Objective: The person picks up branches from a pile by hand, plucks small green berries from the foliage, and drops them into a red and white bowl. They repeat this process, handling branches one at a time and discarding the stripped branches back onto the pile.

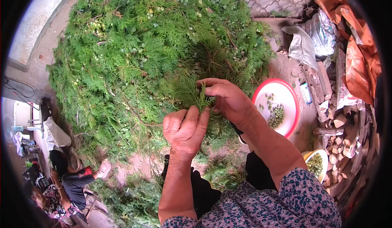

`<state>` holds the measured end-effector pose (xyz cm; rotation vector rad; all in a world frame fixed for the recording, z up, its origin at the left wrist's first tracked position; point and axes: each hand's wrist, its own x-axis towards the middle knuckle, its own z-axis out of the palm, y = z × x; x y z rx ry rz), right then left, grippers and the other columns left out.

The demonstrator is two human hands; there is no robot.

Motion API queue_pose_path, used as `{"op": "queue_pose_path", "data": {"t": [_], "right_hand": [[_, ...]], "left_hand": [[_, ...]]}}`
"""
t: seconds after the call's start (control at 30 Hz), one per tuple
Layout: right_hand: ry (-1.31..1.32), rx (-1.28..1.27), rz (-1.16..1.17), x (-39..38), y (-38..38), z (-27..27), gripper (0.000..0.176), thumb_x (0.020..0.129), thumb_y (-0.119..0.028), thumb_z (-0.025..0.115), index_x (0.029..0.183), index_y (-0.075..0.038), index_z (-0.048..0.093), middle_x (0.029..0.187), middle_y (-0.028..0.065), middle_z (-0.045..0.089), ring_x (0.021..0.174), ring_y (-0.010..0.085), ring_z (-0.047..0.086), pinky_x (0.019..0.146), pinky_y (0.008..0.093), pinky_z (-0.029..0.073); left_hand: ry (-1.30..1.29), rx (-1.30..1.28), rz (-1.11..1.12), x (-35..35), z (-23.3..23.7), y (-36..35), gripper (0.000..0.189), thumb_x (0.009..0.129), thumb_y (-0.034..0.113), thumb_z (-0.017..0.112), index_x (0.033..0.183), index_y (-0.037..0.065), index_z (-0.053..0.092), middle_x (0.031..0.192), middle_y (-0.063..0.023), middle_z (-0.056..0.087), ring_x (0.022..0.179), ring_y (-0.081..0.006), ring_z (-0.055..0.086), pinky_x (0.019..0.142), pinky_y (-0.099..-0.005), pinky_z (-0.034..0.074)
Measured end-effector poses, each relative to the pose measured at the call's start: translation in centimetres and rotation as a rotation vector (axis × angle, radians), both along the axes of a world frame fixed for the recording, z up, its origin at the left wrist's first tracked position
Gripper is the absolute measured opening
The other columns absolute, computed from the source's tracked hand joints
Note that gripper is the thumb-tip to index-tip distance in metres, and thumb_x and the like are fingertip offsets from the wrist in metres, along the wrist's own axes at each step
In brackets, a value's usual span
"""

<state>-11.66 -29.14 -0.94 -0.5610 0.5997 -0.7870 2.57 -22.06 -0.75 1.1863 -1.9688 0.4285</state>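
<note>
- Floral sleeve on the right arm, nearest the camera; both forearms bare.
- Left hand: fingers curled, thumb and forefinger pinched on the base of a conifer sprig.
- Right hand: just above and right of the left, fingertips nipped on the upper part of the same sprig.
- Hands nearly touching, with the sprig upright between them at frame centre.
- The sprig sits against the near edge of the heap of conifer cuttings, which fills the upper left and centre.
- Yellow bowl, right of the right forearm, holds green bits.
- Red-rimmed white basin, just right of the right hand, holds a small cluster of green cones.
- Blue packet beside the basin: print too small to read. No other legible writing.
- Firewood stacked along the right edge, orange cloth above it.
- Another person sits low at far left, well apart.
</note>
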Motion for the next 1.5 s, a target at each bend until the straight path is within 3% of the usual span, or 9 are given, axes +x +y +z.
{"op": "queue_pose_path", "data": {"t": [0.27, 0.53, 0.73, 0.97, 1.07, 1.13, 1.27, 1.33, 1.5], "right_hand": [[0.024, 0.039, -0.176, 0.9, 1.1, 1.2, 0.024, 0.079, -0.01, 0.057, 0.103, -0.005, 0.056, 0.085, 0.0007, 0.058, 0.065, 0.01, 0.053, 0.048, 0.0226, 0.038], [0.012, 0.027, -0.01, 0.2, 0.9, 2.3, 0.012, 0.079, -0.011, 0.059, 0.089, -0.008, 0.053, 0.076, -0.0017, 0.052, 0.06, 0.0072, 0.048, 0.044, 0.0197, 0.035], [0.005, -0.022, -0.027, 0.0, 0.7, 1.9, 0.016, 0.078, -0.01, 0.06, 0.093, -0.009, 0.053, 0.077, -0.0031, 0.053, 0.058, 0.0066, 0.048, 0.043, 0.0183, 0.032], [-0.138, 0.118, -0.117, 0.1, 0.8, 1.5, 0.014, 0.079, -0.012, 0.06, 0.092, -0.009, 0.054, 0.075, -0.0012, 0.053, 0.054, 0.0073, 0.046, 0.041, 0.0179, 0.031], [-0.355, -0.02, -0.039, -1.7, -1.0, 0.1, 0.016, 0.081, -0.011, 0.058, 0.096, -0.006, 0.054, 0.077, 0.0035, 0.053, 0.055, 0.0084, 0.046, 0.041, 0.0191, 0.033], [-0.331, -0.057, -0.287, -3.1, -2.0, 1.3, 0.017, 0.083, -0.008, 0.054, 0.098, -0.001, 0.052, 0.084, 0.009, 0.055, 0.062, 0.0132, 0.05, 0.046, 0.022, 0.038], [-0.293, 0.114, -0.273, -1.7, -0.8, 1.9, 0.014, 0.086, -0.01, 0.049, 0.098, -0.002, 0.053, 0.086, 0.0118, 0.052, 0.058, 0.0126, 0.047, 0.041, 0.0211, 0.036], [-0.335, 0.101, -0.262, -1.4, -0.6, 1.9, 0.014, 0.086, -0.009, 0.048, 0.098, -0.002, 0.053, 0.089, 0.0126, 0.053, 0.06, 0.0136, 0.048, 0.04, 0.0209, 0.036], [-0.171, -0.08, -0.142, -1.8, -0.2, 1.7, 0.013, 0.084, -0.009, 0.054, 0.095, -0.003, 0.057, 0.079, 0.0082, 0.055, 0.054, 0.0117, 0.048, 0.04, 0.0206, 0.035]], "left_hand": [[0.133, 0.037, 0.0, -0.2, 0.3, 0.3, 0.028, 0.052, 0.005, 0.066, 0.08, 0.008, 0.066, 0.087, -0.0027, 0.059, 0.075, -0.0168, 0.053, 0.064, -0.0296, 0.04], [0.243, 0.086, -0.046, -0.2, 0.6, 0.6, 0.03, 0.051, 0.003, 0.064, 0.08, 0.007, 0.066, 0.086, -0.0044, 0.06, 0.075, -0.0186, 0.053, 0.064, -0.0304, 0.043], [0.364, 0.132, -0.037, -0.2, 0.1, 0.4, 0.029, 0.055, -0.002, 0.063, 0.082, 0.004, 0.066, 0.085, -0.0082, 0.059, 0.073, -0.0214, 0.055, 0.064, -0.0303, 0.045], [0.952, 0.36, -0.136, -0.6, -0.6, 0.1, 0.016, 0.068, -0.001, 0.064, 0.083, 0.003, 0.063, 0.086, -0.01, 0.06, 0.079, -0.0187, 0.058, 0.071, -0.0288, 0.047], [1.752, 0.568, -0.169, 0.0, -0.8, 0.5, 0.028, 0.068, 0.011, 0.073, 0.091, 0.005, 0.058, 0.086, -0.0088, 0.06, 0.078, -0.0203, 0.058, 0.071, -0.0343, 0.05], [1.794, 0.543, -0.088, 0.0, -0.9, 0.1, 0.03, 0.069, 0.012, 0.073, 0.093, 0.006, 0.057, 0.088, -0.0087, 0.06, 0.08, -0.0211, 0.058, 0.071, -0.035, 0.05], [2.014, 0.607, 0.068, 0.2, -1.5, -1.0, 0.036, 0.073, 0.019, 0.071, 0.103, 0.006, 0.055, 0.098, -0.0093, 0.059, 0.085, -0.0224, 0.057, 0.074, -0.0369, 0.049], [2.091, 0.649, -0.044, 0.1, -1.0, -1.3, 0.037, 0.077, 0.024, 0.067, 0.104, 0.002, 0.055, 0.098, -0.0081, 0.059, 0.083, -0.0216, 0.057, 0.074, -0.0378, 0.047], [2.151, 0.632, 0.021, 0.1, -1.1, -1.7, 0.027, 0.079, 0.018, 0.065, 0.1, 0.004, 0.057, 0.094, -0.0067, 0.061, 0.08, -0.0203, 0.058, 0.069, -0.0354, 0.048]]}}
